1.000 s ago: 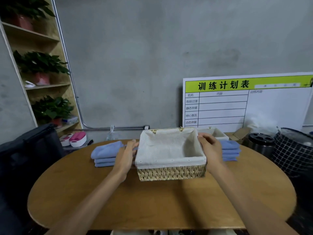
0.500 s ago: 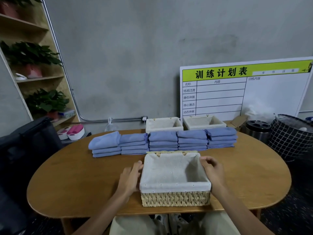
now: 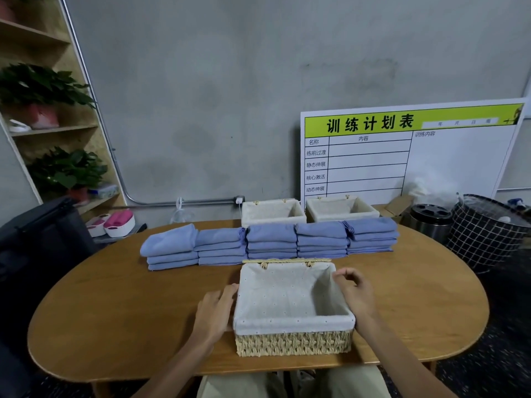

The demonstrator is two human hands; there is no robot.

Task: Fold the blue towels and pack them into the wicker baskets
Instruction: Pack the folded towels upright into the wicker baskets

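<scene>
A wicker basket (image 3: 293,343) with a white cloth liner stands empty near the front edge of the oval wooden table (image 3: 129,311). My left hand (image 3: 214,314) lies against its left side with the fingers nearly straight. My right hand (image 3: 355,294) hovers at the right rim, fingers loosely curled, holding nothing. Behind the basket, several stacks of folded blue towels (image 3: 271,239) form a row across the table. Two more lined baskets (image 3: 273,214) (image 3: 342,211) stand empty behind the towels at the table's far edge.
A white planning board (image 3: 402,156) leans on the wall at back right. A steel bin (image 3: 431,222) and a black grid hamper (image 3: 485,234) stand right of the table. A shelf with plants (image 3: 57,168) and a black bag (image 3: 37,234) are on the left.
The basket came down from in front of the towels onto the table's near side. Both hands have loosened from its sides; the right fingers have lifted off the rim.
</scene>
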